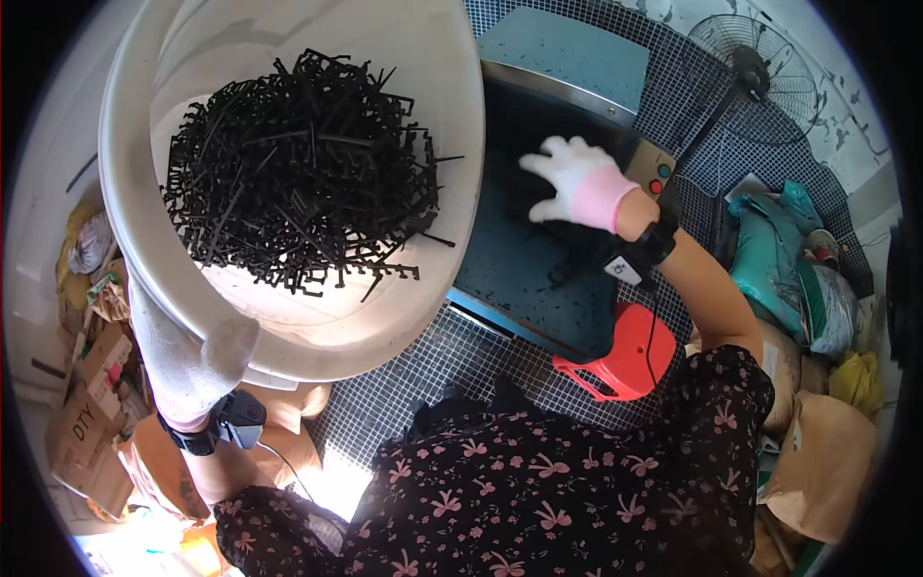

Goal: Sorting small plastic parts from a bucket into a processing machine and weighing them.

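Note:
A large white tub (461, 58) tilts at the left, holding a tangled heap of thin black plastic runners (308, 183). My left hand (187, 351), in a whitish glove, grips the tub's near left rim; its fingertips are partly hidden. Over the dark hopper of a blue-grey machine (567, 53), my right hand (577, 183) is stretched out with its fingers spread and nothing in them. It wears a white glove with a pink cuff. Small black bits lie scattered on the machine's sloping surface (510, 279).
Red and green buttons (657, 186) sit on the machine's right side, near my right wrist. A red plastic stool (630, 356) stands at its near corner. Farther right are a black floor fan (755, 72) and green sacks (774, 255). Cardboard boxes (91, 423) are piled at the left.

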